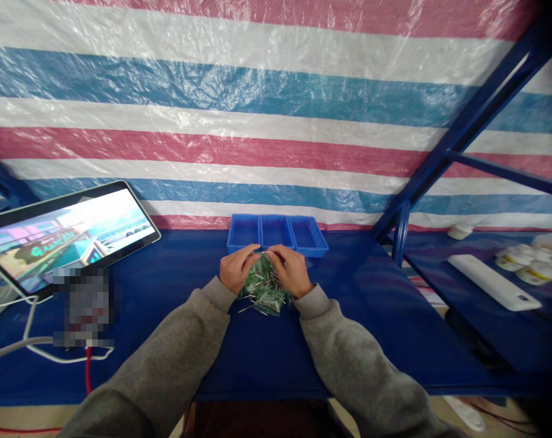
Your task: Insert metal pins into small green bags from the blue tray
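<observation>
My left hand (235,267) and my right hand (293,269) meet above the far part of a loose pile (264,292) on the blue table. Both have curled fingers, with thumb and forefinger drawn together. Whatever sits between the fingertips is too small and too hidden to name. The pile mixes thin silvery metal pins or screws with green, partly clear pieces that look like plastic. A few of the metal pieces stick out at its near left edge. Just beyond my hands stand three blue plastic bins (278,233) side by side.
A tablet (75,234) showing a colourful picture leans at the left. Near it lie white cables, a red cable (89,368) and a blurred-out object (87,307). Blue frame bars (401,234) rise at the right, beside a white oblong device (493,281) and whitish round items (534,264).
</observation>
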`<state>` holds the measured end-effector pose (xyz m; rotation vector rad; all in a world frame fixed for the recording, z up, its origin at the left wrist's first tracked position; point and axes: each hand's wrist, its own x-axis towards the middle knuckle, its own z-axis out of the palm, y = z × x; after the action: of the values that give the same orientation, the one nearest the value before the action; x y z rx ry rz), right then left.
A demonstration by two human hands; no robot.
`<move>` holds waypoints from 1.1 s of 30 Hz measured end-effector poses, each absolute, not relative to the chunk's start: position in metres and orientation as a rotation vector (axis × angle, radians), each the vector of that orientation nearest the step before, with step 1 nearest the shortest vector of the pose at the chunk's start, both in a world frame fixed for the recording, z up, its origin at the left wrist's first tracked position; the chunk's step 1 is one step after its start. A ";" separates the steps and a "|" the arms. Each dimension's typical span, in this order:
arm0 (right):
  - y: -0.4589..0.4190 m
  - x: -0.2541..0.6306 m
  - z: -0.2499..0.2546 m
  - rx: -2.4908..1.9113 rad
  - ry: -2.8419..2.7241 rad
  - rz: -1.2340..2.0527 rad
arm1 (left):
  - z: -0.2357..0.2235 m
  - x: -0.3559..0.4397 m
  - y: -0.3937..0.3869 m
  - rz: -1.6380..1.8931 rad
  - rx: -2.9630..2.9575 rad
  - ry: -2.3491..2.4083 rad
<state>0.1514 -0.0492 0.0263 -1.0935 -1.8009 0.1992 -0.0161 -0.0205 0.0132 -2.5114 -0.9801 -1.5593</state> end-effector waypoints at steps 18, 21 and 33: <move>-0.049 0.152 0.027 -1.114 -1.840 0.160 | 0.011 -0.016 -0.019 -1.567 -2.477 -0.906; -0.050 0.152 0.027 -1.132 -1.850 0.151 | 0.015 -0.015 -0.021 -1.626 -2.453 -0.901; -0.049 0.152 0.026 -1.171 -1.882 0.183 | 0.026 -0.013 -0.023 -1.930 -2.553 -1.153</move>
<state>0.1518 -0.0491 0.0261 -1.1710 -1.8824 0.1833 -0.0126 -0.0227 0.0260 -2.5533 -1.1529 -1.9301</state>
